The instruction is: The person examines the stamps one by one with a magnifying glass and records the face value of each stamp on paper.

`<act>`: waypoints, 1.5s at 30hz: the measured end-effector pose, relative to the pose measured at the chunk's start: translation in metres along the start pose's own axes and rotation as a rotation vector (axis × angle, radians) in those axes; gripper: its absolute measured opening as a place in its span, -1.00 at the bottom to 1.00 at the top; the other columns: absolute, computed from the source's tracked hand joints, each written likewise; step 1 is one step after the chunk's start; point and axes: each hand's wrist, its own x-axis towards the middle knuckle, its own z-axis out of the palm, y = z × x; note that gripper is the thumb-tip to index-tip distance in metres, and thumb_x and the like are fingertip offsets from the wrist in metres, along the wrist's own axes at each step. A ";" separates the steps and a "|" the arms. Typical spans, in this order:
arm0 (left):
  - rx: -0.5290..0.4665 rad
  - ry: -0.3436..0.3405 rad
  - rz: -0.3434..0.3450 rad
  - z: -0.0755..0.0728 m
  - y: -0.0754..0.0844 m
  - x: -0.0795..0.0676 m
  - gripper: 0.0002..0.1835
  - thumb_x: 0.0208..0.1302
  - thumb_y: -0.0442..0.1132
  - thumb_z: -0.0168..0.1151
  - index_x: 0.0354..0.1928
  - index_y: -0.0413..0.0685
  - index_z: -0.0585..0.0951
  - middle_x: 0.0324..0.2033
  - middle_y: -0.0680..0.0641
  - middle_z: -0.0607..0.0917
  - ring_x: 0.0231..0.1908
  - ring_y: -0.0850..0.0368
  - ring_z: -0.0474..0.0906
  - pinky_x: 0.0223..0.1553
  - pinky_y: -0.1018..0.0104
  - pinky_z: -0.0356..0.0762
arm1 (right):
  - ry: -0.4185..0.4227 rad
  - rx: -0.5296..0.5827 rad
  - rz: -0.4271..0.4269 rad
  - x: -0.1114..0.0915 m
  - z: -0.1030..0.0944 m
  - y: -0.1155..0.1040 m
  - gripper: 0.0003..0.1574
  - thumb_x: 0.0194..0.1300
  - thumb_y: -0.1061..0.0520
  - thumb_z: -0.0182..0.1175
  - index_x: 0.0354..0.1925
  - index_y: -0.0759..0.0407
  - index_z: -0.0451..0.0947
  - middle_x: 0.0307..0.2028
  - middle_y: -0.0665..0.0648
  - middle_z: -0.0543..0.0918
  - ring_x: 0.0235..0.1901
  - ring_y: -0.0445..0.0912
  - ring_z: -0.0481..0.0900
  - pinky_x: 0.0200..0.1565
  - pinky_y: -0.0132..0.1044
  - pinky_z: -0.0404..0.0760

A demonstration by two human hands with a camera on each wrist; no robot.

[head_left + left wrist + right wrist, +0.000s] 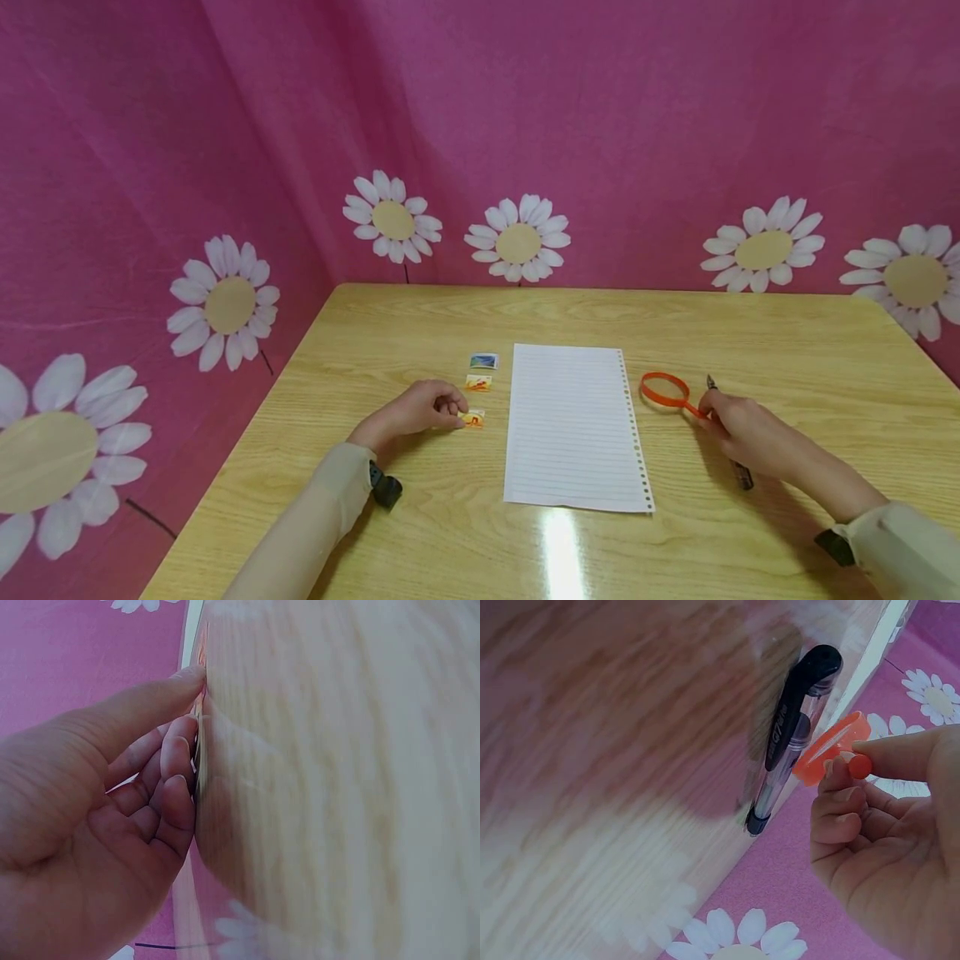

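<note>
My left hand point(425, 408) is at the left end of the nearest yellow-and-red stamp point(475, 419), its thumb and fingertip pinching that edge close on the table. In the left wrist view the thumb point(169, 688) reaches the stamp's thin edge, other fingers curled against the tabletop. Farther back lie another yellow-and-red stamp point(478, 383) and a blue-green one point(484, 361). My right hand point(757, 433) pinches the handle of an orange-red magnifying glass point(686, 404) between thumb and fingers. Beneath that hand a black-and-clear pen point(789, 727) lies on the table, partly hidden in the head view.
A lined, hole-punched sheet of paper point(573, 429) lies between the hands, right of the stamps. The wooden table point(420, 325) ends at a pink cloth point(615, 125) with daisies, behind and at the left. Dark wrist cameras sit on both wrists.
</note>
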 end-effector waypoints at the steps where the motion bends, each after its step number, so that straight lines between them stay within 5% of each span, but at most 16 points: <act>1: 0.000 0.001 0.002 0.000 0.000 0.000 -0.85 0.24 -0.28 0.34 -0.17 -0.12 0.63 -0.40 0.02 0.56 -0.36 0.22 0.40 -0.28 0.45 0.40 | -0.008 0.005 0.006 0.000 0.000 0.000 -0.84 0.24 0.29 0.27 -0.26 0.34 0.49 -0.52 0.02 0.52 -0.59 -0.27 0.27 -0.58 -0.43 0.32; 8: -0.008 -0.001 -0.004 -0.001 0.001 -0.001 -0.84 0.24 -0.29 0.34 -0.17 -0.14 0.63 -0.40 0.02 0.56 -0.36 0.22 0.40 -0.28 0.46 0.40 | -0.043 0.092 0.025 0.004 -0.002 0.001 -0.87 0.27 0.26 0.24 -0.29 0.32 0.48 -0.53 0.02 0.56 -0.63 -0.34 0.28 -0.59 -0.42 0.34; 14: -0.010 -0.001 -0.009 -0.002 0.000 -0.003 -0.85 0.24 -0.27 0.34 -0.17 -0.13 0.63 -0.40 0.03 0.55 -0.36 0.21 0.40 -0.28 0.45 0.39 | -0.127 0.158 0.124 0.011 -0.006 -0.003 -0.85 0.27 0.21 0.21 -0.37 0.29 0.47 -0.56 0.03 0.52 -0.61 -0.24 0.31 -0.55 -0.39 0.32; 33: -0.001 -0.003 0.007 -0.001 -0.001 -0.001 -0.85 0.22 -0.30 0.36 -0.19 -0.14 0.63 -0.43 0.04 0.54 -0.38 0.23 0.39 -0.32 0.47 0.38 | -0.166 0.086 0.219 0.009 0.007 -0.022 -0.67 0.26 0.08 0.17 -0.58 0.13 0.36 -0.68 -0.04 0.28 -0.65 -0.17 0.20 -0.54 -0.35 0.17; 45: 0.030 0.000 0.006 -0.001 0.002 0.001 -0.85 0.23 -0.28 0.35 -0.20 -0.13 0.63 -0.42 0.03 0.56 -0.38 0.24 0.41 -0.29 0.46 0.40 | -0.176 0.076 0.191 0.005 0.015 -0.022 -0.57 0.27 0.08 0.22 -0.65 0.07 0.29 -0.71 -0.08 0.21 -0.67 -0.20 0.15 -0.55 -0.38 0.13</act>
